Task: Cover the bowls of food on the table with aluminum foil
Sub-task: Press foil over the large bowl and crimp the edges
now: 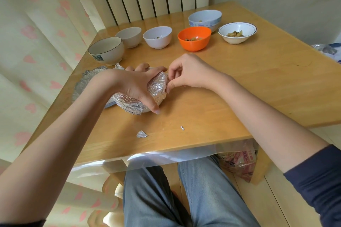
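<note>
Pale curtains with pink hearts and a ribbed radiator stood behind the wooden tabletop, which lay under a clear plastic sheet. Near its middle sat a foil-wrapped bowl, tilted toward the right. The left hand lay over its top with fingers spread and curled round the foil, thumb reaching down the near side. The right hand pinched the foil at the bowl's right edge between thumb and forefinger. A loose sheet of foil lay just left of the bowl, partly under the left arm. Along the far side stood six uncovered bowls: a dark-rimmed bowl, a plain white bowl, a white bowl, an orange bowl, a blue-patterned bowl and a shallow white bowl. Two foil scraps lay near the front edge.
</note>
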Demonstrator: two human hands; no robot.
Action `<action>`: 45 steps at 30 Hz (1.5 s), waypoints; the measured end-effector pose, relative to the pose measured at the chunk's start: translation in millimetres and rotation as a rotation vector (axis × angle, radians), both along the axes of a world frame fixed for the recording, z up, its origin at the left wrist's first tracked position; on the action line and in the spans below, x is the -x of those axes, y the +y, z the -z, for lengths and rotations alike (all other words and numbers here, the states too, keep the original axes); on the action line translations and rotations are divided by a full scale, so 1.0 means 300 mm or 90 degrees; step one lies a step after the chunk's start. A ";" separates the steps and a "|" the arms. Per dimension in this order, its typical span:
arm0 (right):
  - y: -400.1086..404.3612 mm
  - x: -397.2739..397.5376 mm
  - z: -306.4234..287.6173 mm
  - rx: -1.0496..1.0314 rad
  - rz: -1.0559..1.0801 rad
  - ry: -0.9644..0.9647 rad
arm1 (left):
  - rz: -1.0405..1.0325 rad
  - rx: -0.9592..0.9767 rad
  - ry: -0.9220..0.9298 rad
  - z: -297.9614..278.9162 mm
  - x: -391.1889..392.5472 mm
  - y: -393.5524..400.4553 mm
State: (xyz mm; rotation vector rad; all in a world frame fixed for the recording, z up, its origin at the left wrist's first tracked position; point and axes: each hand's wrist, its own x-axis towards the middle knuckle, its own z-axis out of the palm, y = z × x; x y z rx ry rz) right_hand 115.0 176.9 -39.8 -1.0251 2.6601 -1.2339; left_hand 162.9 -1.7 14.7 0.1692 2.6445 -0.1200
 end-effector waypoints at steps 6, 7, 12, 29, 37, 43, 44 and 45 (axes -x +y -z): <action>-0.009 0.015 -0.050 -0.097 0.035 0.096 | -0.001 0.005 0.008 -0.002 -0.003 0.003; -0.007 0.015 -0.048 -0.099 0.036 0.098 | -0.001 0.009 0.010 -0.004 -0.005 0.006; 0.044 -0.039 0.030 -0.121 0.044 0.029 | -0.040 0.024 0.035 0.002 -0.019 0.020; -0.036 -0.189 0.042 -0.059 0.114 0.006 | 0.125 -0.030 -0.037 -0.034 -0.006 -0.037; -0.036 -0.123 0.040 0.063 0.006 -0.118 | 0.115 -0.028 -0.033 -0.030 -0.002 -0.028; -0.042 -0.077 -0.013 -0.025 -0.003 -0.091 | 0.125 -0.045 -0.029 -0.027 -0.005 -0.032; -0.042 -0.066 -0.025 -0.077 0.018 -0.067 | 0.125 -0.051 -0.028 -0.025 -0.006 -0.032; -0.043 -0.057 -0.037 -0.128 0.038 -0.048 | 0.125 -0.058 -0.029 -0.024 -0.007 -0.032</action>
